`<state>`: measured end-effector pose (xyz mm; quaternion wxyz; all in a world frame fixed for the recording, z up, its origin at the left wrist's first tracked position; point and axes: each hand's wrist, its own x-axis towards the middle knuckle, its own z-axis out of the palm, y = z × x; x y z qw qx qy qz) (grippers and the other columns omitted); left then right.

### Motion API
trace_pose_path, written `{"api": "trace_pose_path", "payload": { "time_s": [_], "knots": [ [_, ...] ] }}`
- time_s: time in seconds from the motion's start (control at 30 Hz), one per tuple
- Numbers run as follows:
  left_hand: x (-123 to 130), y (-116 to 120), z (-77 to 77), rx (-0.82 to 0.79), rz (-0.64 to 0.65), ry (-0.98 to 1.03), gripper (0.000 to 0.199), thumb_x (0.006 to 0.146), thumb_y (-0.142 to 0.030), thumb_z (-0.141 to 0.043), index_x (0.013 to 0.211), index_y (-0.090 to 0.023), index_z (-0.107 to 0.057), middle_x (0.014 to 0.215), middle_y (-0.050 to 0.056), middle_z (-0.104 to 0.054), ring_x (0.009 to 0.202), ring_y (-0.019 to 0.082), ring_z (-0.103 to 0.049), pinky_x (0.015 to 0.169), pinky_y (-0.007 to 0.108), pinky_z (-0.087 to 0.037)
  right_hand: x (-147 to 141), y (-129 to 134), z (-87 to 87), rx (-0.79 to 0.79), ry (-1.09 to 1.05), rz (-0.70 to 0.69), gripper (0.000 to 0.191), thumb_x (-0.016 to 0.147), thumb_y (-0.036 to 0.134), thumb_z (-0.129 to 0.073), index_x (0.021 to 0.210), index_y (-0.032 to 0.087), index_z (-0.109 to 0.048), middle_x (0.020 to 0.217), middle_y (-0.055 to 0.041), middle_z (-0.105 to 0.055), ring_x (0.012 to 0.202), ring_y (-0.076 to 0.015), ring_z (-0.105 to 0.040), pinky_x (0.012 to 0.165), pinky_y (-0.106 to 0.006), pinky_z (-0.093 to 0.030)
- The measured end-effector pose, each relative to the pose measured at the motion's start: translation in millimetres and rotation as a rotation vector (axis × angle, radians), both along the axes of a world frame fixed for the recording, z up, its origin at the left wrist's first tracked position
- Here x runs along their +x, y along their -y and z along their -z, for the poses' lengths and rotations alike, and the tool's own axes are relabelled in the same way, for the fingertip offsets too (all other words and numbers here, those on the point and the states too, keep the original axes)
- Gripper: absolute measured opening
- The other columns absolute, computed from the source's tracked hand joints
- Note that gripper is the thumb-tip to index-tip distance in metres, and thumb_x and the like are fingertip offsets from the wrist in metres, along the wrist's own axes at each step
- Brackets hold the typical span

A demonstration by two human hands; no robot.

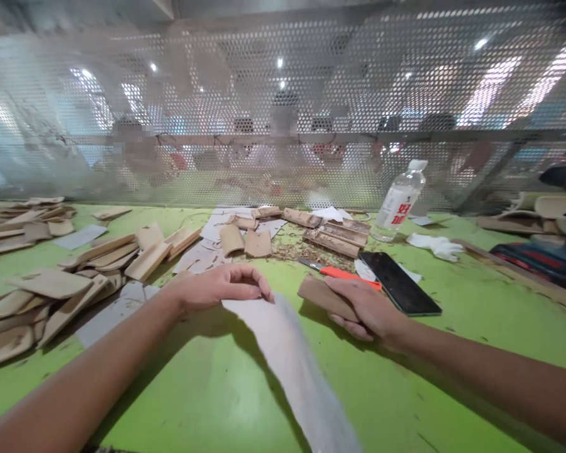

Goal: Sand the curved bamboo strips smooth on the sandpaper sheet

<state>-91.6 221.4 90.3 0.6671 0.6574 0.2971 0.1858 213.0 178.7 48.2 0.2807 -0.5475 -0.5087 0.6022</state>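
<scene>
My left hand (214, 288) pinches the top end of a long pale strip of paper (295, 365). The strip bends down over the green table (183, 390) and runs out at the bottom of the view. To the right, my right hand (375, 308) grips a brown curved piece (323, 296), held low over the tabletop; its kind is not clear. Just beyond that hand lies a utility knife (346, 274) with an orange handle, its blade pointing left. A black phone (399, 283) rests beside the right wrist.
Cut bamboo pieces (51, 283) are heaped at the left, with more bamboo pieces (337, 239) and shavings at the back. A water bottle (399, 201), a white glove (436, 245) and a power tool (542, 261) stand or lie rightward. Behind rises a perforated metal screen (245, 151).
</scene>
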Motion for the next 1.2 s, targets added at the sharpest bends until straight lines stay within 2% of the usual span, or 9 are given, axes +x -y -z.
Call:
{"api": "trace_pose_path", "payload": {
  "time_s": [0.2,0.33,0.4,0.63,0.77,0.83,0.9,1.0,1.2],
  "knots": [
    [7.6,2.7,-2.6,0.272,0.125,-0.164,0.021,0.101,-0.033,-0.059,0.115,-0.024,-0.071,0.121,0.007,-0.073,0.121,0.024,-0.063,0.106,0.041,-0.044,1.4,-1.5,-2.8,0.031,-0.116,-0.038,0.056,0.091,0.07,-0.055,0.072,0.018,-0.059,0.044,0.0054,-0.052,0.027,-0.0039,-0.029,0.028,-0.015,-0.018],
    [29.1,22.6,4.2,0.645,-0.263,-0.436,0.03,0.104,-0.039,-0.05,0.12,-0.023,-0.069,0.13,0.009,-0.068,0.122,0.031,-0.059,0.107,0.048,-0.041,2.4,-1.5,-0.8,0.012,-0.279,-0.061,0.043,0.091,0.062,-0.064,0.083,0.021,-0.055,0.055,0.0072,-0.056,0.03,-0.0026,-0.031,0.028,-0.013,-0.02],
    [39.0,37.4,8.8,0.737,-0.317,-0.561,0.041,0.106,-0.046,-0.044,0.13,-0.019,-0.063,0.133,0.013,-0.064,0.125,0.034,-0.056,0.107,0.051,-0.041,3.5,-1.5,0.1,0.016,-0.313,-0.065,0.04,0.092,0.059,-0.066,0.085,0.021,-0.053,0.056,0.0081,-0.056,0.031,-0.0024,-0.032,0.029,-0.013,-0.023],
    [43.4,53.9,17.1,0.78,-0.029,-0.726,0.084,0.091,-0.071,-0.061,0.155,-0.021,-0.041,0.154,0.018,-0.042,0.14,0.043,-0.037,0.114,0.063,-0.029,3.6,2.2,-1.2,0.097,-0.246,-0.098,0.04,0.093,0.059,-0.065,0.092,0.02,-0.053,0.054,0.0092,-0.053,0.034,-0.0047,-0.036,0.034,-0.016,-0.03],
    [49.5,42.4,9.9,0.87,0.235,-0.54,0.039,0.105,-0.035,-0.05,0.143,-0.03,-0.056,0.155,0.009,-0.047,0.144,0.036,-0.036,0.117,0.055,-0.028,3.9,5.4,-4.6,0.171,-0.134,-0.11,0.046,0.094,0.063,-0.059,0.079,0.02,-0.054,0.047,0.0081,-0.048,0.035,-0.0066,-0.036,0.037,-0.02,-0.031],
    [57.9,47.2,6.8,0.926,0.358,-0.48,0.042,0.1,-0.019,-0.049,0.139,-0.028,-0.059,0.151,0.008,-0.052,0.142,0.033,-0.04,0.119,0.052,-0.025,6.9,4.6,-7.9,0.26,-0.06,-0.061,0.048,0.095,0.064,-0.056,0.074,0.021,-0.054,0.047,0.0067,-0.046,0.037,-0.0086,-0.037,0.04,-0.022,-0.033],
    [65.9,57.7,5.7,0.903,0.322,-0.534,0.047,0.099,-0.016,-0.046,0.145,-0.023,-0.051,0.15,0.012,-0.05,0.139,0.031,-0.044,0.119,0.05,-0.028,11.1,1.4,-11.7,0.374,0.043,0.007,0.045,0.094,0.062,-0.059,0.074,0.022,-0.059,0.048,0.0042,-0.048,0.043,-0.0129,-0.045,0.044,-0.026,-0.039],
    [70.4,67.6,5.4,0.829,0.246,-0.532,0.051,0.102,-0.042,-0.056,0.147,-0.021,-0.046,0.141,0.015,-0.053,0.131,0.033,-0.049,0.12,0.051,-0.028,16.9,-6.0,-15.3,0.485,0.158,0.101,0.036,0.089,0.059,-0.066,0.082,0.023,-0.068,0.057,-0.0018,-0.059,0.061,-0.0234,-0.061,0.055,-0.033,-0.048],
    [61.7,44.9,4.4,0.627,0.226,-0.323,0.039,0.098,-0.059,-0.058,0.101,-0.021,-0.062,0.101,0.006,-0.062,0.09,0.023,-0.06,0.082,0.033,-0.051,21.4,-16.2,-8.0,0.526,0.25,0.111,0.037,0.087,0.056,-0.068,0.1,0.023,-0.076,0.087,-0.0086,-0.075,0.091,-0.0329,-0.069,0.073,-0.04,-0.055]
  ]
}}
